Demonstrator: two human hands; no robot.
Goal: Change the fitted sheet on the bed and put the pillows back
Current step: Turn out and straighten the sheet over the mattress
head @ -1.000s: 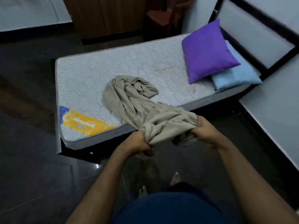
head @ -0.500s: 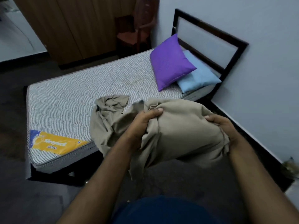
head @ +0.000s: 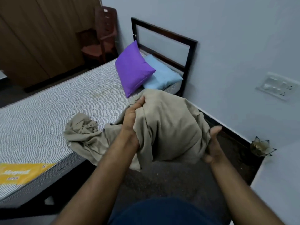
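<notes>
Sheet (head: 168, 125) hangs bunched between my 2 hands, just off the mattress's (head: 48, 114) near long edge, toward the head end. My left hand (head: 131, 117) grips a fold high up, fingers curled into the cloth; my right hand (head: 212, 143) cups the bundle's lower right side with the thumb up and the fingers under the cloth, so I cannot tell how firmly it holds. A tail of the sheet trails left from my left hand onto the mattress, ending in a crumpled heap near that edge. So the slack lies to my left, on the bed, and the left hand is nearer it. Both pillows, purple (head: 133, 69) and blue (head: 162, 73), sit at the head end against the headboard (head: 164, 32), where I judge they would hinder spreading.
</notes>
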